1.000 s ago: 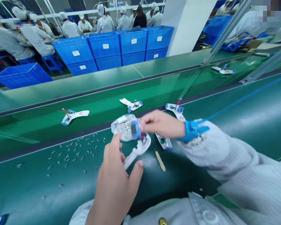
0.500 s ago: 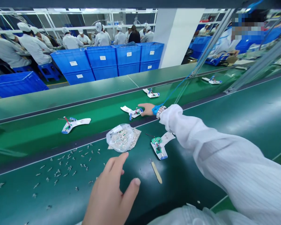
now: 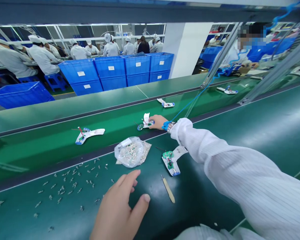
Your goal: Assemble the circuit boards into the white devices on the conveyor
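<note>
My right hand (image 3: 159, 122) reaches over the green conveyor belt (image 3: 120, 125), its fingers closed on the edge of a white plastic housing (image 3: 146, 117). A small green circuit board (image 3: 140, 127) hangs off that housing's left side. My left hand (image 3: 121, 205) hovers over the dark green worktop with thumb and fingers apart, holding nothing. Just beyond it lies a clear plastic bag (image 3: 129, 152) of tiny pale parts. To the right, a second white housing (image 3: 175, 160) with an exposed green board rests on the worktop. Below this lies a tool with a cream handle and thin metal tip (image 3: 168, 190).
Many small metal parts (image 3: 75, 185) are scattered at left. More housings ride the belt: one at left (image 3: 93, 132), one farther back (image 3: 167, 104), one at right (image 3: 227, 90). A metal post (image 3: 221, 55) rises beyond my arm. Blue crates (image 3: 77, 71) and seated workers are behind.
My right hand has closed on the belt housing, which now sits turned, its arm pointing up. The other belt housings have shifted slightly right in view. My left hand stays open.
</note>
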Demonstrator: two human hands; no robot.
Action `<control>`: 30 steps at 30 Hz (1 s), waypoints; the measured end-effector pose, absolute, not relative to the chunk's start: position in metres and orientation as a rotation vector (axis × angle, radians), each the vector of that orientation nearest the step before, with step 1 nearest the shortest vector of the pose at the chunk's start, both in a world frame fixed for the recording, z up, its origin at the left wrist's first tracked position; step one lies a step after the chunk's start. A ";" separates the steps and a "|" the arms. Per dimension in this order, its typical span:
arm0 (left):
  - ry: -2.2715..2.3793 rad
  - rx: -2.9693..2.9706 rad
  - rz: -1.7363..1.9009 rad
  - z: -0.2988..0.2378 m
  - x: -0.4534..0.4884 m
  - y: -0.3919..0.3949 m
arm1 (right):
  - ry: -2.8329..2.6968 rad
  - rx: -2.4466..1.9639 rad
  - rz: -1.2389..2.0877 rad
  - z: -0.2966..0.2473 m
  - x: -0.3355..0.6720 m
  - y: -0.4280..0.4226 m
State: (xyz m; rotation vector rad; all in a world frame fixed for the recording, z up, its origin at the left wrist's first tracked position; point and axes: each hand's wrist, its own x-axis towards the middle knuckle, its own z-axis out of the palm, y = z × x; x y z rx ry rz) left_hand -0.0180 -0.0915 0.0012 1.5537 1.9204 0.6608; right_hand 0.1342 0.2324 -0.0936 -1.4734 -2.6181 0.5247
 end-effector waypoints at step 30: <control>1.827 1.501 1.681 -0.002 -0.022 -0.099 | -1.734 -0.488 2.198 -0.002 0.140 0.057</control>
